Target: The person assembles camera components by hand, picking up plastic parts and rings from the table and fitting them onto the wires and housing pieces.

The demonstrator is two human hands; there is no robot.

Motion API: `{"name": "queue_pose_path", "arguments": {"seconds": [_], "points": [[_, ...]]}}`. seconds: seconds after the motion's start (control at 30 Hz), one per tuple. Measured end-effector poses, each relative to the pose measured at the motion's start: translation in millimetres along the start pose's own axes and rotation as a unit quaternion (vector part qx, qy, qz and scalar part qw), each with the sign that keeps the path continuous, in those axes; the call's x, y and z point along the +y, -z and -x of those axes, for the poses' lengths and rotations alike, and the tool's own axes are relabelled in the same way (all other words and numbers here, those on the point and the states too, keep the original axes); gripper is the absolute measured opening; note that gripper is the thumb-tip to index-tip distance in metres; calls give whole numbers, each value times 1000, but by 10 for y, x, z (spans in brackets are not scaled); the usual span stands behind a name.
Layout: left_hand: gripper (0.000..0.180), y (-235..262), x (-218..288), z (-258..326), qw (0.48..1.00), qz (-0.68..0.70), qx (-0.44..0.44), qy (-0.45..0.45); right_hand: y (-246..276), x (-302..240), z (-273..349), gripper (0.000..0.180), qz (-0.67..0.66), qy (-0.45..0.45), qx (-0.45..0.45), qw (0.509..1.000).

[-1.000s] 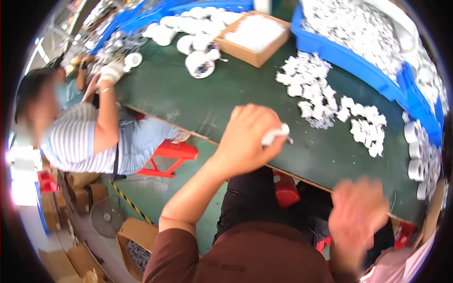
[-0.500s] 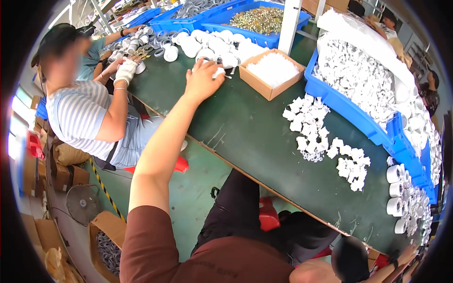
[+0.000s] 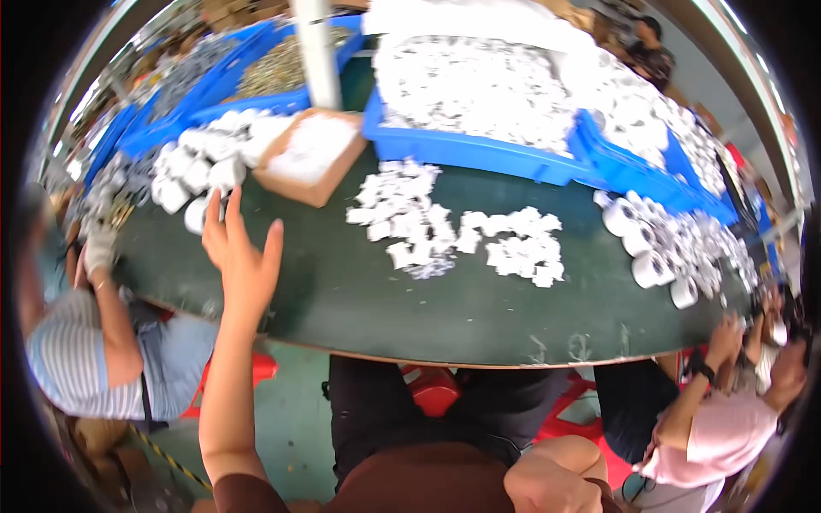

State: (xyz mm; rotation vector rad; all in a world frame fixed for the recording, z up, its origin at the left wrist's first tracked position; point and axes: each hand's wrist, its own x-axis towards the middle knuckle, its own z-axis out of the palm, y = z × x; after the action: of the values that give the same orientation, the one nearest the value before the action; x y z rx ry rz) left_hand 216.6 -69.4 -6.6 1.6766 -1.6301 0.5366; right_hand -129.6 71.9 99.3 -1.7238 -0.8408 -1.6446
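Left hand (image 3: 242,253): open, fingers spread wide, palm empty, raised over the dark green table (image 3: 445,308). White rolls (image 3: 198,175): clustered on that table just beyond the fingertips, beside the cardboard box (image 3: 310,156). Small white parts (image 3: 453,229): scattered mid-table, right of the hand. Right hand: grip could not be told.

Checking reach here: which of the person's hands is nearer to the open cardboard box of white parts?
Left. The left hand is open over the green table, just below-left of the cardboard box. The right hand is out of view.
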Motion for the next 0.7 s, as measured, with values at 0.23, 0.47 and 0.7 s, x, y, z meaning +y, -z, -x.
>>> {"name": "queue_pose_path", "arguments": {"seconds": [0.23, 0.47, 0.7], "points": [[65, 308, 1130, 380, 965, 222, -140, -7, 351, -173, 439, 16, 70, 74, -149, 984], [54, 282, 1535, 720, 927, 298, -224, -25, 2295, -835, 751, 23, 806, -358, -64, 467], [41, 221, 1555, 717, 935, 289, -205, -29, 3128, -1041, 852, 61, 747, -595, -125, 269]]}}
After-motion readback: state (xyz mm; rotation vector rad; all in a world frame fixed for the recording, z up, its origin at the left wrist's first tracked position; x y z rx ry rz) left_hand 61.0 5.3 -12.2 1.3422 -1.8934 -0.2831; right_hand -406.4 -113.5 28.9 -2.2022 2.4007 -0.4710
